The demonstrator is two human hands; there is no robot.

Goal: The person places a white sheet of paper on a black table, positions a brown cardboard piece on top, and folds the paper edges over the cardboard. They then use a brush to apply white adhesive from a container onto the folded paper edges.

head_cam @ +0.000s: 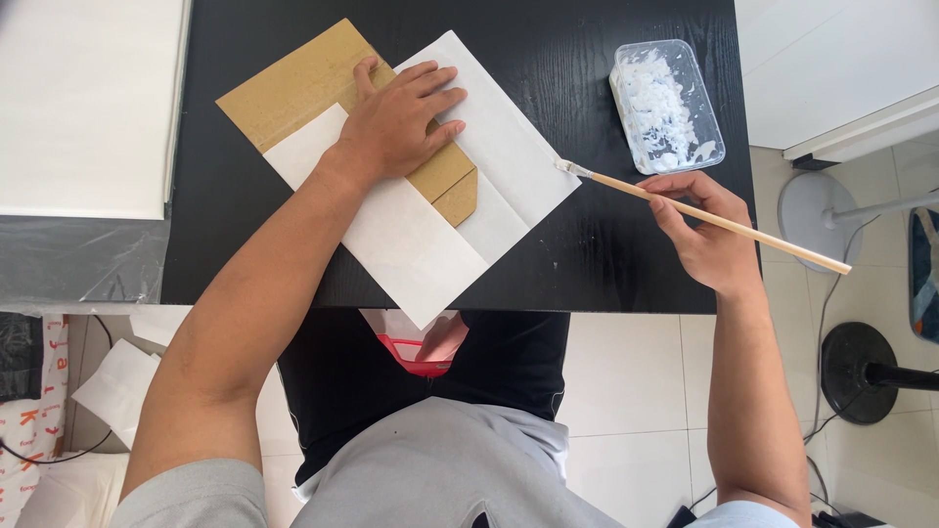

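While left fingers press flat on paper, right fingers pinch a brush near the paste-filled tub.

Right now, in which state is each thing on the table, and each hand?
Left hand: flat, pressing on the cardboard and paper.
Right hand: gripping the brush.
Brush: held, bristles at the paper's edge.
White paper: folded partly around the cardboard.
Cardboard: lying flat, partly covered.
Plastic container: open, holding white paste.
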